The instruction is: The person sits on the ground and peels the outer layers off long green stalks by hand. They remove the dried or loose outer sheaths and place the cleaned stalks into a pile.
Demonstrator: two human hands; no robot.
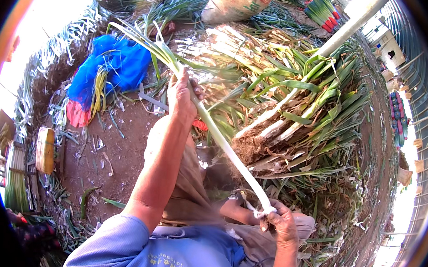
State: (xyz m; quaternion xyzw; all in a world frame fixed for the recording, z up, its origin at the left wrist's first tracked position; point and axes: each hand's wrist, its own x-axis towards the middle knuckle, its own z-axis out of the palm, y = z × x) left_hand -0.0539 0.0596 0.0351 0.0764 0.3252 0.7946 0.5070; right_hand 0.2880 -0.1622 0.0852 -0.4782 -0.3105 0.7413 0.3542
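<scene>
A long green onion point(231, 152) with a clean white shank lies slantwise across my lap, between both hands. My left hand point(182, 94) is wrapped around its upper stalk, just below where the green leaves fan out. At the lower right, my right hand point(281, 222) grips the root end, and its fingers partly hide the roots. A thin, pale strip of skin hangs beside that end. Right of the stalk lies a heap of untrimmed green onions point(308, 98), with dry outer leaves and brown, soil-covered roots point(251, 147) turned towards me.
A blue mesh bag point(125, 63) with yellow strips point(100, 89) lies at left, near a bladed tool point(152, 101). A yellow roll point(45, 150) and an onion bundle point(16, 178) stand farther left. Behind are a woven sack point(237, 7) and a slanting pole point(351, 25). Leaf scraps litter the soil.
</scene>
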